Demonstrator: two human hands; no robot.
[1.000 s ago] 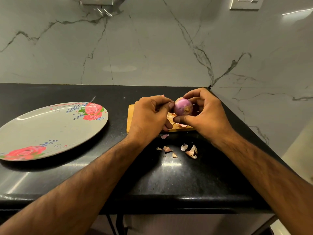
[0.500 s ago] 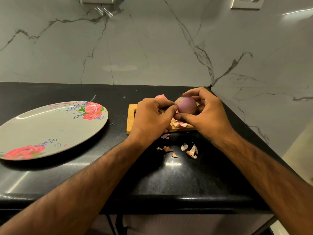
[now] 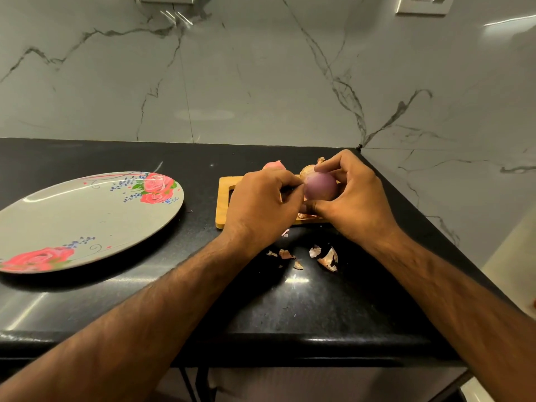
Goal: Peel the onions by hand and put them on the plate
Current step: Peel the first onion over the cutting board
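Black polished stone countertop (image 3: 290,309) fills the near view, and two bare forearms reach over its front edge, angling inward toward each other. Just beyond them, a scatter of dry, pale brown onion skin scraps (image 3: 324,256) lies on the counter between the wrists. The left hand (image 3: 261,204) is turned knuckles up with its fingers curled, thumb and forefinger pinching at the left side of a small round purple onion (image 3: 320,185). The right hand (image 3: 351,198) grips the same onion from the right, forefinger hooked over its top and thumb pressed under it, the other fingers curled behind. The onion is held in the air between both sets of fingertips, just above a light wooden cutting board (image 3: 224,198) with a cut-out handle slot; its near face is bare and smooth, while a patch of tan papery skin clings to its far upper side. A few more scraps lie on the board beneath the hands. A second, pinkish onion (image 3: 274,165) peeks out behind the left hand. Well to the left, apart from the board, a grey oval plate (image 3: 87,221) printed with red roses holds no onions. Grey-veined white marble wall (image 3: 261,82) rises behind the counter.
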